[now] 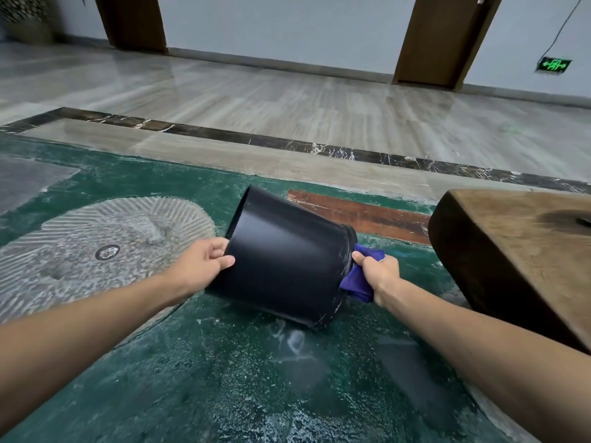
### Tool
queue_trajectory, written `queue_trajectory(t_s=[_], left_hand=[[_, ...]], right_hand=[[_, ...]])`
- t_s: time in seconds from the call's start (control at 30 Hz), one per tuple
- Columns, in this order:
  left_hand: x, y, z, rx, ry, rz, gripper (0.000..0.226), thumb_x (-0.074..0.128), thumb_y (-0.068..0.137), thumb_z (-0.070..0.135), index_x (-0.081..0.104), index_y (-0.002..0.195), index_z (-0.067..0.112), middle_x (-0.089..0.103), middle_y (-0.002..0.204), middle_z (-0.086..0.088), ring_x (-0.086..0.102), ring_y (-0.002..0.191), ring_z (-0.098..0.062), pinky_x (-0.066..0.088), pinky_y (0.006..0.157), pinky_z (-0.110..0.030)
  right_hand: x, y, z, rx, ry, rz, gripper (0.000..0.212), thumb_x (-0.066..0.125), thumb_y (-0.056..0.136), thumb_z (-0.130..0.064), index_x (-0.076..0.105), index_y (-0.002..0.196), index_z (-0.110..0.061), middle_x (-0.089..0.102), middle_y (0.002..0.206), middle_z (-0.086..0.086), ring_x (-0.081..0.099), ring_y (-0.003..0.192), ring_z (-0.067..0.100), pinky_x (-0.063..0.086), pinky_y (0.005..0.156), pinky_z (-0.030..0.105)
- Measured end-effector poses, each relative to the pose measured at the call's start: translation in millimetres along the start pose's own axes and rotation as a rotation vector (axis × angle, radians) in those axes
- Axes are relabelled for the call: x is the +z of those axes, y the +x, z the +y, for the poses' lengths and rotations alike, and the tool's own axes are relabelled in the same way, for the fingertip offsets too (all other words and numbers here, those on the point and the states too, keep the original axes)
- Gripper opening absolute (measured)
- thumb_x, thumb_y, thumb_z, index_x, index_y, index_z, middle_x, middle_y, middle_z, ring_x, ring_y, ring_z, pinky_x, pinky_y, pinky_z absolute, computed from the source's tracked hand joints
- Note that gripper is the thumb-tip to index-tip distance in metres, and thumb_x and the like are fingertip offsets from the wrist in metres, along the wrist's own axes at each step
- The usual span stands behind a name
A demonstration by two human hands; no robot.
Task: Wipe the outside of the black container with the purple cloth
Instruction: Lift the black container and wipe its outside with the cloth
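A glossy black container (pixel 284 260) lies tipped on its side on the green patterned floor, its flat base pointing left and its rim to the right. My left hand (pixel 204 260) grips the base edge, thumb on the wall and fingers behind. My right hand (pixel 377 276) is closed around a bunched purple cloth (pixel 355 282), pressed against the container's rim end. Part of the cloth is hidden behind the rim. The container's opening faces away and cannot be seen.
A thick dark wooden block (pixel 511 251) stands close on the right, near my right forearm. A round metal floor fitting (pixel 107 251) sits in the grey fan pattern at left. Polished stone floor, a dark marble strip (pixel 287 143) and wooden door frames lie beyond.
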State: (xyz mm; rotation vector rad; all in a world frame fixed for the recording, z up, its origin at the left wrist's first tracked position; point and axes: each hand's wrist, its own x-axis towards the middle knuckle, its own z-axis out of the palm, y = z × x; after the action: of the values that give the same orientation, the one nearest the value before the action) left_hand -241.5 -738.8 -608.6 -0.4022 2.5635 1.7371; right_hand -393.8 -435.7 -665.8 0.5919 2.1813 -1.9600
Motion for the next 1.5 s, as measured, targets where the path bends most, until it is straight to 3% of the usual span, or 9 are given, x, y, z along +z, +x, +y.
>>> queue_trajectory(t_s=[0.17, 0.43, 0.57, 0.63, 0.77, 1.17, 1.3, 1.4, 1.5], left_hand=[[-1, 7, 21, -0.008, -0.126, 0.020, 0.025, 0.047, 0.100, -0.001, 0.069, 0.102, 0.011, 0.079, 0.095, 0.001, 0.072, 0.084, -0.006, 0.051, 0.079, -0.027], [5, -8, 15, -0.116, -0.117, 0.001, 0.038, 0.046, 0.099, -0.001, 0.073, 0.077, 0.013, 0.071, 0.074, 0.002, 0.065, 0.074, -0.011, 0.047, 0.076, -0.027], [5, -4, 15, -0.197, -0.139, 0.046, 0.043, 0.044, 0.099, -0.002, 0.044, 0.061, 0.019, 0.059, 0.058, 0.006, 0.056, 0.051, -0.004, 0.043, 0.055, -0.016], [4, -2, 14, -0.224, -0.157, 0.067, 0.035, 0.046, 0.099, 0.000, 0.044, 0.070, 0.018, 0.058, 0.075, -0.005, 0.056, 0.065, -0.012, 0.041, 0.063, -0.023], [9, 4, 15, -0.264, -0.195, 0.120, 0.042, 0.047, 0.099, -0.001, 0.033, 0.065, 0.020, 0.050, 0.059, -0.003, 0.054, 0.045, -0.009, 0.047, 0.055, -0.021], [6, 16, 28, -0.319, -0.246, 0.182, 0.044, 0.048, 0.096, -0.007, 0.037, 0.060, 0.015, 0.056, 0.040, 0.006, 0.062, 0.039, -0.007, 0.053, 0.043, -0.019], [5, 17, 29, -0.358, -0.268, 0.181, 0.038, 0.051, 0.095, -0.006, 0.043, 0.063, 0.012, 0.057, 0.039, 0.007, 0.062, 0.038, -0.006, 0.055, 0.043, -0.022], [4, 21, 28, -0.368, -0.246, 0.167, 0.035, 0.054, 0.095, -0.002, 0.043, 0.065, 0.012, 0.052, 0.041, 0.006, 0.057, 0.038, -0.006, 0.055, 0.043, -0.022], [2, 27, 28, -0.351, -0.265, 0.155, 0.028, 0.054, 0.096, 0.000, 0.048, 0.073, 0.014, 0.047, 0.077, -0.005, 0.054, 0.074, -0.019, 0.061, 0.055, -0.027]], right_hand=[[-16, -2, -8, -0.024, -0.043, -0.036, 0.033, 0.081, 0.086, -0.017, 0.068, 0.115, -0.008, 0.069, 0.087, 0.008, 0.065, 0.067, 0.022, 0.051, 0.054, 0.028], [-9, -18, 8, -0.163, -0.242, -0.048, 0.024, 0.077, 0.089, -0.020, 0.071, 0.112, -0.018, 0.072, 0.114, 0.011, 0.067, 0.105, 0.030, 0.054, 0.099, 0.042], [-2, -33, 15, -0.306, -0.193, -0.120, 0.034, 0.075, 0.091, -0.014, 0.072, 0.125, -0.024, 0.079, 0.102, -0.003, 0.073, 0.067, -0.002, 0.056, 0.063, 0.011], [-1, -41, 25, -0.404, -0.264, -0.193, 0.043, 0.074, 0.093, -0.012, 0.067, 0.135, -0.022, 0.066, 0.136, -0.003, 0.065, 0.066, -0.018, 0.046, 0.054, 0.000], [-6, -56, 43, -0.611, -0.411, -0.288, 0.051, 0.069, 0.096, -0.006, 0.056, 0.144, -0.014, 0.040, 0.159, -0.002, 0.029, 0.150, 0.009, 0.026, 0.116, 0.011], [-63, -77, 103, -0.944, -0.759, -0.600, 0.079, 0.056, 0.084, 0.021, 0.049, 0.150, -0.022, 0.033, 0.160, -0.012, 0.017, 0.154, 0.006, 0.012, 0.125, 0.022], [-84, -86, 128, -0.768, -0.816, -0.843, 0.045, 0.066, 0.097, -0.010, 0.063, 0.139, -0.025, 0.057, 0.142, -0.013, 0.041, 0.139, -0.008, 0.027, 0.121, 0.020], [-79, -86, 117, -0.396, -0.351, -0.604, 0.026, 0.075, 0.092, -0.011, 0.075, 0.117, -0.016, 0.079, 0.111, -0.006, 0.071, 0.108, 0.012, 0.054, 0.096, 0.024], [-68, -75, 95, -0.213, -0.118, -0.280, 0.006, 0.078, 0.088, -0.007, 0.079, 0.092, -0.012, 0.080, 0.081, -0.005, 0.070, 0.080, 0.016, 0.055, 0.068, 0.020]])
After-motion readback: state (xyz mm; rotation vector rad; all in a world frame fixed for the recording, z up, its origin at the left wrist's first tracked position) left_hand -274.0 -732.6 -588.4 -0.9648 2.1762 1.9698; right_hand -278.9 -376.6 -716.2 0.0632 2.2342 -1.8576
